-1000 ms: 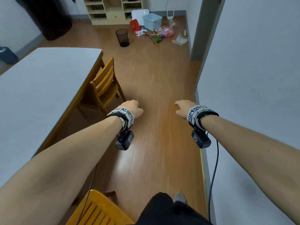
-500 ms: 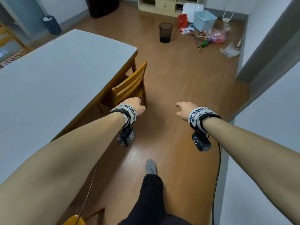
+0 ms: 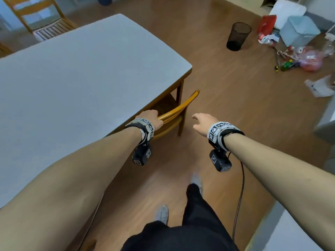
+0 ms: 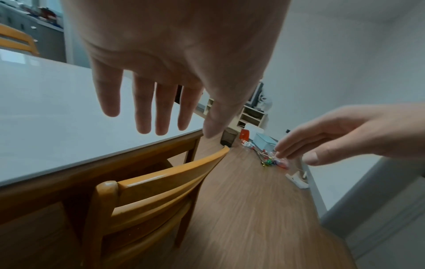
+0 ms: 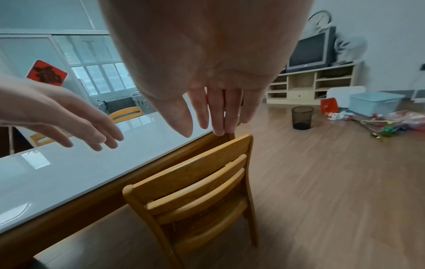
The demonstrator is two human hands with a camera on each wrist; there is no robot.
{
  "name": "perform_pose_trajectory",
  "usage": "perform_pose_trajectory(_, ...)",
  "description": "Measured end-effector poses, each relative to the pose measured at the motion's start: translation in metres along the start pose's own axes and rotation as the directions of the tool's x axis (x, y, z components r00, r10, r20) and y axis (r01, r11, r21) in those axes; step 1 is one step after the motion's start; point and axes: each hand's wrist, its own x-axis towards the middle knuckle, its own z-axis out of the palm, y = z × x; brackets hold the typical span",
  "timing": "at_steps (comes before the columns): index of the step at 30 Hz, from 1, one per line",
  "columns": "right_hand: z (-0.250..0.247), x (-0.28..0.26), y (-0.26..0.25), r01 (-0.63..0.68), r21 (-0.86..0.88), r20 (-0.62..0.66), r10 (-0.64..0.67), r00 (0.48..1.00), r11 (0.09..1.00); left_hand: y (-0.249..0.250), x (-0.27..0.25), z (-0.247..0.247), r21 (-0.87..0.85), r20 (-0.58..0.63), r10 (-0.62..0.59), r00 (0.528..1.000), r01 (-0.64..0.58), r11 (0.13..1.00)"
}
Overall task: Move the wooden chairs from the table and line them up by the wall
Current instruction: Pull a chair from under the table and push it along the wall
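A yellow wooden chair (image 3: 178,110) (image 4: 165,183) (image 5: 195,172) stands pushed under the near corner of the grey-topped table (image 3: 72,78). My left hand (image 3: 151,117) (image 4: 158,109) hovers just above the left end of the chair's top rail with straight fingers, holding nothing. My right hand (image 3: 200,122) (image 5: 214,116) is open in the air to the right of the backrest, fingers stretched, also holding nothing. Another wooden chair (image 3: 41,19) stands beyond the table's far side.
A black mesh bin (image 3: 238,36) stands on the wood floor past the table. A light blue box (image 3: 299,30) and scattered clutter (image 3: 299,60) lie at the far right. A white wall (image 3: 290,232) runs along my right. My legs and feet (image 3: 196,180) are below.
I have stepped toward the table chair. Both hands have come closer to its backrest, the left one now over the top rail. The chair behind me has left the view.
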Motion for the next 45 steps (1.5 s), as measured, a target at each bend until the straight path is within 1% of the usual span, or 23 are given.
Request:
perform_pose_trajectory(3,-0.006,0.071,0.009,0.1,-0.067,0.047,-0.097,0.994,0.993,0.002,0.053,0.018,-0.035,0.044,-0.074,0.996,0.076,0.996)
perform_pose_trajectory(6,-0.008,0.145,0.016,0.228,-0.142,0.119,-0.212,0.97,0.963,0.006,0.102,0.035,-0.111,0.109,-0.153,0.982,0.165,0.98)
perform_pose_trajectory(9,-0.009,0.211,0.019,0.363,-0.187,0.199,-0.326,0.924,0.913,0.01,0.143,0.049,-0.213,0.161,-0.25,0.955,0.281,0.936)
perform_pose_trajectory(11,-0.007,0.241,0.023,0.437,-0.21,0.266,-0.379,0.887,0.875,0.015,0.16,0.058,-0.256,0.209,-0.301,0.93,0.349,0.901)
perform_pose_trajectory(13,-0.003,0.264,0.031,0.496,-0.257,0.353,-0.397,0.847,0.829,0.023,0.172,0.07,-0.26,0.268,-0.321,0.908,0.389,0.884)
perform_pose_trajectory(15,0.0,0.281,0.038,0.548,-0.298,0.406,-0.416,0.814,0.781,0.03,0.18,0.082,-0.234,0.298,-0.342,0.891,0.416,0.879)
perform_pose_trajectory(17,0.004,0.292,0.044,0.608,-0.343,0.419,-0.463,0.781,0.716,0.035,0.183,0.093,-0.176,0.266,-0.374,0.889,0.426,0.887)
perform_pose_trajectory(19,0.008,0.298,0.048,0.653,-0.371,0.42,-0.508,0.752,0.661,0.04,0.181,0.1,-0.129,0.2,-0.405,0.892,0.434,0.892)
perform_pose_trajectory(22,0.012,0.302,0.053,0.673,-0.374,0.407,-0.539,0.738,0.639,0.047,0.178,0.103,-0.13,0.122,-0.436,0.891,0.45,0.883)
perform_pose_trajectory(25,0.012,0.304,0.056,0.697,-0.334,0.392,-0.579,0.715,0.634,0.054,0.174,0.106,-0.128,0.065,-0.486,0.872,0.49,0.862)
perform_pose_trajectory(27,0.01,0.304,0.061,0.718,-0.299,0.408,-0.596,0.691,0.628,0.06,0.175,0.111,-0.126,0.029,-0.517,0.856,0.516,0.847)
perform_pose_trajectory(29,0.01,0.304,0.067,0.749,-0.283,0.422,-0.623,0.658,0.599,0.069,0.172,0.121,-0.133,0.007,-0.542,0.84,0.538,0.832)
perform_pose_trajectory(31,0.014,0.299,0.076,0.78,-0.286,0.438,-0.648,0.623,0.556,0.081,0.162,0.135,-0.149,-0.027,-0.589,0.808,0.579,0.801)
perform_pose_trajectory(33,0.017,0.294,0.087,0.809,-0.291,0.452,-0.671,0.587,0.511,0.097,0.154,0.149,-0.182,-0.06,-0.645,0.762,0.627,0.757)
perform_pose_trajectory(37,0.018,0.285,0.114,0.867,-0.291,0.492,-0.713,0.499,0.406,0.143,0.134,0.17,-0.255,-0.052,-0.729,0.682,0.697,0.67)
perform_pose_trajectory(41,0.013,0.284,0.138,0.915,-0.281,0.549,-0.734,0.401,0.29,0.191,0.124,0.185,-0.316,-0.06,-0.814,0.578,0.762,0.565)
perform_pose_trajectory(43,0.01,0.29,0.149,0.939,-0.263,0.585,-0.737,0.337,0.221,0.216,0.124,0.192,-0.355,-0.046,-0.856,0.515,0.793,0.496)
perform_pose_trajectory(45,0.006,0.297,0.157,0.96,-0.247,0.625,-0.735,0.262,0.131,0.24,0.126,0.198,-0.388,-0.02,-0.899,0.438,0.825,0.411)
